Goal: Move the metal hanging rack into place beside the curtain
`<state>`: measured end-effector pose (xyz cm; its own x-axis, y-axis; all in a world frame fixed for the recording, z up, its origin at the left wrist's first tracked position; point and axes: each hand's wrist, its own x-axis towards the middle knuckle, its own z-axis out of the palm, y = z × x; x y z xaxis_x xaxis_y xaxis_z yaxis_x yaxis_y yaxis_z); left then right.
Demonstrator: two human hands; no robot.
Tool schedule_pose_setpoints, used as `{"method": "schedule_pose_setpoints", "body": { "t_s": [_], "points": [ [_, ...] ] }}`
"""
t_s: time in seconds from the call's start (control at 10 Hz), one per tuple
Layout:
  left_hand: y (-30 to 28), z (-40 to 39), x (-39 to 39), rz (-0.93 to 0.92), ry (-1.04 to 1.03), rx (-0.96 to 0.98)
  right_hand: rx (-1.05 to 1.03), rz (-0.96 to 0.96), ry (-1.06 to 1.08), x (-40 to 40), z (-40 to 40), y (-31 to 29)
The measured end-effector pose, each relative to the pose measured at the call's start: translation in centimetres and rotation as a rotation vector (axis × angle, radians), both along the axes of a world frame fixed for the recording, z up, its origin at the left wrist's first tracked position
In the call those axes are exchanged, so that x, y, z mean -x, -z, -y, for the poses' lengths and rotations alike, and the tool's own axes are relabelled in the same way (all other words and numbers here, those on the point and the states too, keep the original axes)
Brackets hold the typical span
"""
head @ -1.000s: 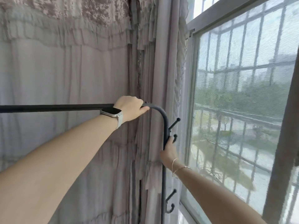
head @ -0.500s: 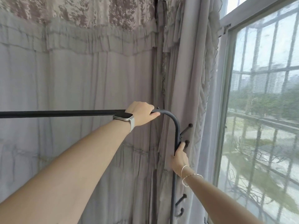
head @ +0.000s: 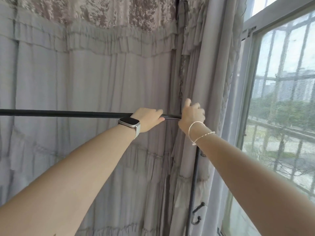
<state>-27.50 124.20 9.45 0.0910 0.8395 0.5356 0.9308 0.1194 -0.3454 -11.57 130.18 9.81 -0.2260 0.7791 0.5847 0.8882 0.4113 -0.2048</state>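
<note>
A dark metal hanging rack (head: 64, 113) has its top bar running level from the left edge of the view toward the middle, in front of a pale grey curtain (head: 88, 79) with ruffled tiers and a mottled velvet band along its top. The left hand (head: 148, 118) reaches out along the bar and is wrapped over it near its right end, fingers curled around the tube; a smartwatch (head: 129, 123) with a pale strap sits on that wrist. Just beside it, the right hand (head: 191, 116) is at the bend where the bar turns downward, loosely closed there with the index finger raised against the cloth; whether it actually clasps the tube cannot be told, since the hand hides the corner. Two thin bracelets (head: 200, 132) circle that wrist. Below the right forearm the rack's upright post (head: 193, 184) drops toward the bottom of the view, carrying small dark hooks (head: 197, 213) on its right side, and it lies against the gathered folds of a drawn drape (head: 211, 74). Further right stands a window (head: 281, 108) with a grey frame and outer bars, greenery showing beyond it.
</note>
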Motion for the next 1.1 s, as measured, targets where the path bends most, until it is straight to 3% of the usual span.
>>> {"method": "schedule_pose_setpoints", "body": {
  "t_s": [0.1,0.2,0.4,0.6,0.7,0.9,1.1],
  "points": [
    [0.0,3.8,3.2,0.062,-0.022,-0.005,-0.092,0.274,-0.230,3.1,2.6,-1.4],
    [0.2,8.5,7.2,0.124,-0.033,-0.019,-0.009,0.188,-0.354,6.9,5.0,-0.4],
    [1.1,20.9,19.1,0.206,-0.104,-0.126,-0.162,0.047,-0.416,13.9,11.5,1.8],
    [2.2,37.1,34.2,0.154,-0.250,-0.289,-0.086,0.063,-0.280,17.6,14.9,1.7],
    [1.9,41.1,37.7,0.342,-0.238,-0.278,0.057,-0.073,-0.223,18.5,16.5,1.4],
    [1.5,43.5,34.5,1.014,0.098,-0.476,0.191,-0.697,-0.349,20.2,23.9,2.1],
    [3.4,47.2,28.5,1.600,0.449,-0.596,0.644,-1.201,-0.623,18.3,32.7,4.3]
  ]
}}
